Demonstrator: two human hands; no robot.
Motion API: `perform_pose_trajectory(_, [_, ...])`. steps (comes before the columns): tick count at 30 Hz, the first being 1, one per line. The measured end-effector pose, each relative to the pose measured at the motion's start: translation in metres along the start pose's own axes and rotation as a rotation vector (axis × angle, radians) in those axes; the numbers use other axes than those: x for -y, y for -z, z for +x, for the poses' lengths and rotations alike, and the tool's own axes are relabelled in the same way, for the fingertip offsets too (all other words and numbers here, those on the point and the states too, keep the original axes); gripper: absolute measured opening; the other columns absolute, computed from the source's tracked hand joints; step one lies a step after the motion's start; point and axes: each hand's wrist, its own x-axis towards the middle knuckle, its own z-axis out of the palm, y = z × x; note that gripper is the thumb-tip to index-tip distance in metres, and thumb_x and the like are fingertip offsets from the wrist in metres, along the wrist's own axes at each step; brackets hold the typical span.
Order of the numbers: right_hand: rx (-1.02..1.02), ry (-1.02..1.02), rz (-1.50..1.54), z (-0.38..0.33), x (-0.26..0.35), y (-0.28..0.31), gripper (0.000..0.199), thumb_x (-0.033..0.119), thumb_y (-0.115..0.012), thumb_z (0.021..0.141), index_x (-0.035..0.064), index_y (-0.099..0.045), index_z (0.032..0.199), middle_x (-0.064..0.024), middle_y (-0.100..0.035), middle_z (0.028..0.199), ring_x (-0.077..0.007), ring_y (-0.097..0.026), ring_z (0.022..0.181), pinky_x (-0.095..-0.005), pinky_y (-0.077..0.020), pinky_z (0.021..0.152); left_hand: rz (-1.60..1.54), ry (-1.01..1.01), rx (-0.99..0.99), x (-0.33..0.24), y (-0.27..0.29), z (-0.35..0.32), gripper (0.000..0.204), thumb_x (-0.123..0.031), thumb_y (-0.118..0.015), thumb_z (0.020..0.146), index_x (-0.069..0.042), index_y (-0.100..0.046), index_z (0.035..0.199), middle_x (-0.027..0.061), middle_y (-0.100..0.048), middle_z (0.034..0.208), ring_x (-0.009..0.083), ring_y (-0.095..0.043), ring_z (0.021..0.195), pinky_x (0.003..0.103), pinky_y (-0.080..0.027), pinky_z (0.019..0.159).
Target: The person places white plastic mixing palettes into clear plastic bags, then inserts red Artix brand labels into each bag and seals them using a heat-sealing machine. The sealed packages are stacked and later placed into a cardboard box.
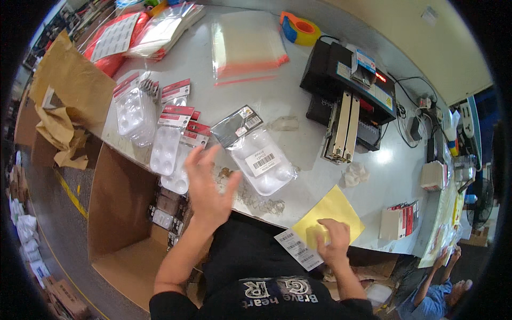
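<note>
My left hand [209,188] is raised over the table's near edge, its fingers spread and nothing in them. Just beyond it lies a clear-bagged white plastic paint palette [269,176] with round wells, a black header card [237,126] and a white barcode label [262,161]. My right hand [335,238] has its fingers curled on a yellow sheet [341,210] at the front edge. A white strip of barcode labels [298,249] sticks out from that sheet toward my body. Left of my left hand, several more bagged palettes [166,149] with red header cards lie overlapping.
An open cardboard box [120,213] with packages inside stands below the table's left edge. A black sealing machine [346,90] is at the back right. Plastic bags [248,45] and a tape roll [300,28] lie at the back. Another person [437,293] is at far right.
</note>
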Motion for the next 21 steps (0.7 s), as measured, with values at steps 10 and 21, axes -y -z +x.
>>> perform_pose_trajectory(10, [0.233, 0.116, -0.179, 0.064, -0.044, -0.06, 0.052, 0.024, -0.053, 0.089, 0.0175, -0.04, 0.139, -0.0059, -0.033, 0.148, -0.0245, -0.026, 0.138, -0.0441, -0.0265, 0.105, 0.429, -0.289, 0.387, -0.039, -0.06, 0.031, 0.051, -0.046, -0.07, 0.072, -0.018, -0.063, 0.115, 0.0164, -0.021, 0.15, 0.0424, -0.018, 0.136, 0.057, -0.016, 0.103])
perform_pose_trajectory(21, [0.142, 0.238, -0.128, 0.118, -0.059, -0.11, 0.051, 0.017, -0.049, 0.088, 0.0016, -0.039, 0.136, -0.0173, -0.036, 0.145, -0.0309, -0.029, 0.137, -0.0464, -0.0284, 0.103, 0.44, 0.326, 0.488, -0.05, -0.047, 0.008, 0.117, -0.049, -0.071, 0.06, 0.003, -0.012, 0.146, 0.0386, -0.03, 0.136, 0.0445, -0.05, 0.113, 0.055, -0.037, 0.091])
